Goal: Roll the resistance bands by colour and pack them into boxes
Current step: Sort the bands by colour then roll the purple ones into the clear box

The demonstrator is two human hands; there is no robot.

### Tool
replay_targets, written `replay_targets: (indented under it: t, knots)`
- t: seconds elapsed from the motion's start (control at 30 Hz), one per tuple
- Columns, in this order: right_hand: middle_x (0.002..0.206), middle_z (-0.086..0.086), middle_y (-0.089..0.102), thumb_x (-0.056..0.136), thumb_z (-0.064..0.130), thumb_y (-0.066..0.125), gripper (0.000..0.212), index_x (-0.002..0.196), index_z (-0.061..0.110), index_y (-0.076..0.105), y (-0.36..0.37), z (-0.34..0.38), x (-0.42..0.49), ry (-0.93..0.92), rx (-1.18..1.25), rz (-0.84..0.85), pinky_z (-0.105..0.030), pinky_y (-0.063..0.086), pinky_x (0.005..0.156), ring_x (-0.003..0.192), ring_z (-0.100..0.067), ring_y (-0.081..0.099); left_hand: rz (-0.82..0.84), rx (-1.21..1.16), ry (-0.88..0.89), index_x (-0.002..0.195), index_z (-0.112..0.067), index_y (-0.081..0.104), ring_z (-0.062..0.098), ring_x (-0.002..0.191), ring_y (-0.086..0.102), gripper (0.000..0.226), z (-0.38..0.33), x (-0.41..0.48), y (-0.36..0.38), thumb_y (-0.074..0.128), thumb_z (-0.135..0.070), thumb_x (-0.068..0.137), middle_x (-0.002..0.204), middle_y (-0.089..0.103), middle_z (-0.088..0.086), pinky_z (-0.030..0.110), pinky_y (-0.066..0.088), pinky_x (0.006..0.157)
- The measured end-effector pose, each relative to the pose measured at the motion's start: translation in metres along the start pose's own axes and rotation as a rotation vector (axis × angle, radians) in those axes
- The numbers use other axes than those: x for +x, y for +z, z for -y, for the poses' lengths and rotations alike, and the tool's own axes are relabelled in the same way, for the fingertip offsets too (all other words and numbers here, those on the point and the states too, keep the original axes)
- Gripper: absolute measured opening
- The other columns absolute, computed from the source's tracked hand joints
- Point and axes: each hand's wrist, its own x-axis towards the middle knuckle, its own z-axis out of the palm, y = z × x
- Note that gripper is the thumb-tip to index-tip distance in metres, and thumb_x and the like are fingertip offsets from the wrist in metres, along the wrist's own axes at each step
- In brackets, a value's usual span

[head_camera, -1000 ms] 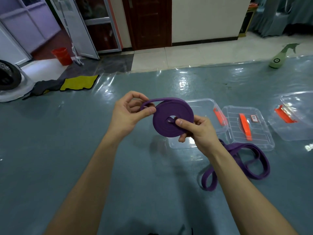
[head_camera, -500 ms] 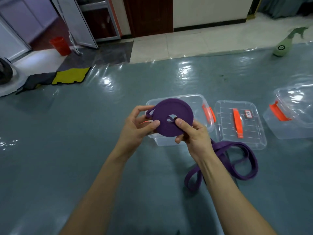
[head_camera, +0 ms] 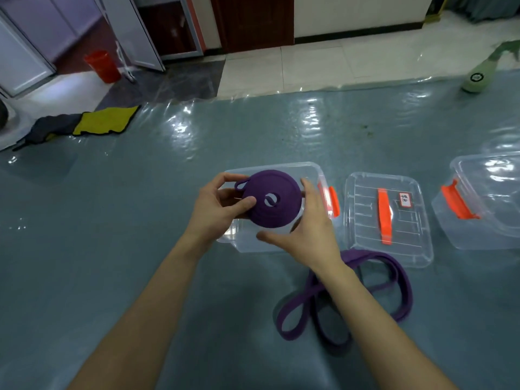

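A purple resistance band rolled into a flat disc [head_camera: 277, 209] hangs just above an open clear plastic box [head_camera: 315, 170] with orange latches. My left hand [head_camera: 216, 209] grips the roll at its left edge, thumb on top. My right hand [head_camera: 309, 232] cups the roll's right side with fingers spread and the thumb below it. A second purple band [head_camera: 394, 280] lies unrolled in loops on the grey-blue surface, near my right forearm.
The box's clear lid [head_camera: 363, 209] with an orange handle and a small label lies to the right. Another clear box [head_camera: 478, 237] with an orange latch stands at the far right. A green spray bottle [head_camera: 478, 77] lies at the back right.
The roll has moved forward and down over the open box. My right hand has let go of the roll's centre and now spreads around its right side.
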Motion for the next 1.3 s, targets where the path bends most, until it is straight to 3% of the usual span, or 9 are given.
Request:
replay_targets:
  t: [0.17, 0.33, 0.43, 0.53, 0.77, 0.9, 1.03, 1.17, 1.3]
  knots:
    - [0.126, 0.005, 0.055, 0.055, 0.059, 0.09, 0.101, 0.138, 0.022, 0.045, 0.002, 0.001, 0.042, -0.121, -0.231, -0.023, -0.036, 0.059, 0.076, 0.1, -0.021, 0.065, -0.026, -0.025, -0.1, 0.131, -0.005, 0.066, 0.031, 0.098, 0.081, 0.045, 0.018, 0.028, 0.012, 0.083, 0.005, 0.091, 0.112, 0.08, 0.021, 0.038, 0.068, 0.082]
    - [0.114, -0.004, 0.064, 0.056, 0.062, 0.088, 0.091, 0.124, 0.013, 0.051, 0.014, -0.02, 0.078, -0.083, -0.517, 0.104, -0.034, 0.049, 0.066, 0.089, -0.029, 0.069, -0.034, 0.091, -0.29, 0.128, -0.014, 0.073, 0.031, 0.119, 0.074, 0.044, 0.057, 0.067, 0.007, 0.088, -0.004, 0.088, 0.129, 0.072, 0.016, 0.047, 0.063, 0.102]
    - [0.115, -0.007, 0.061, 0.061, 0.066, 0.087, 0.091, 0.123, 0.011, 0.05, 0.03, -0.035, 0.095, -0.048, -0.585, 0.221, -0.038, 0.057, 0.071, 0.093, -0.032, 0.07, 0.003, 0.317, -0.368, 0.13, -0.018, 0.073, 0.021, 0.116, 0.072, 0.05, 0.082, 0.085, 0.003, 0.091, -0.01, 0.084, 0.121, 0.076, 0.002, 0.039, 0.06, 0.105]
    - [0.121, -0.009, 0.049, 0.059, 0.063, 0.092, 0.098, 0.127, 0.01, 0.046, 0.047, -0.043, 0.11, 0.024, -0.642, 0.39, -0.043, 0.062, 0.078, 0.097, -0.035, 0.068, 0.067, 0.462, -0.451, 0.128, -0.016, 0.073, 0.014, 0.107, 0.072, 0.051, 0.101, 0.098, 0.003, 0.095, -0.017, 0.082, 0.113, 0.076, -0.003, 0.029, 0.058, 0.093]
    - [0.128, -0.015, 0.048, 0.051, 0.057, 0.099, 0.113, 0.134, 0.004, 0.044, 0.073, -0.051, 0.137, 0.121, -0.878, 0.605, -0.042, 0.063, 0.089, 0.107, -0.031, 0.068, 0.09, 0.743, -0.52, 0.123, -0.013, 0.077, 0.028, 0.112, 0.073, 0.053, 0.134, 0.123, 0.016, 0.099, -0.016, 0.075, 0.121, 0.078, 0.009, 0.045, 0.059, 0.104]
    - [0.12, -0.011, 0.054, 0.053, 0.063, 0.097, 0.109, 0.134, 0.006, 0.052, 0.086, -0.052, 0.142, 0.085, -0.993, 0.639, -0.033, 0.05, 0.066, 0.09, -0.023, 0.06, 0.052, 0.824, -0.506, 0.116, -0.013, 0.077, 0.028, 0.109, 0.074, 0.051, 0.139, 0.134, 0.017, 0.1, -0.014, 0.071, 0.118, 0.079, 0.009, 0.042, 0.062, 0.097]
    - [0.119, -0.009, 0.054, 0.063, 0.067, 0.09, 0.093, 0.13, 0.011, 0.059, 0.089, -0.055, 0.144, 0.004, -1.052, 0.681, -0.032, 0.037, 0.049, 0.089, -0.021, 0.048, 0.082, 0.874, -0.526, 0.114, -0.014, 0.079, 0.026, 0.102, 0.074, 0.05, 0.143, 0.137, 0.016, 0.102, -0.016, 0.07, 0.112, 0.08, 0.007, 0.035, 0.058, 0.085]
    - [0.116, -0.012, 0.057, 0.075, 0.063, 0.08, 0.074, 0.123, 0.009, 0.062, 0.093, -0.064, 0.139, -0.03, -1.046, 0.713, -0.031, 0.046, 0.066, 0.091, -0.022, 0.056, 0.116, 0.915, -0.531, 0.112, -0.016, 0.078, 0.025, 0.099, 0.074, 0.048, 0.15, 0.13, 0.013, 0.101, -0.021, 0.071, 0.106, 0.079, 0.005, 0.033, 0.058, 0.085]
    - [0.122, -0.015, 0.057, 0.075, 0.057, 0.085, 0.074, 0.125, 0.008, 0.061, 0.098, -0.067, 0.142, -0.017, -1.003, 0.756, -0.032, 0.053, 0.074, 0.108, -0.023, 0.061, 0.158, 1.027, -0.464, 0.11, -0.011, 0.078, 0.031, 0.1, 0.075, 0.045, 0.149, 0.129, 0.021, 0.101, -0.02, 0.072, 0.104, 0.08, 0.011, 0.041, 0.061, 0.089]
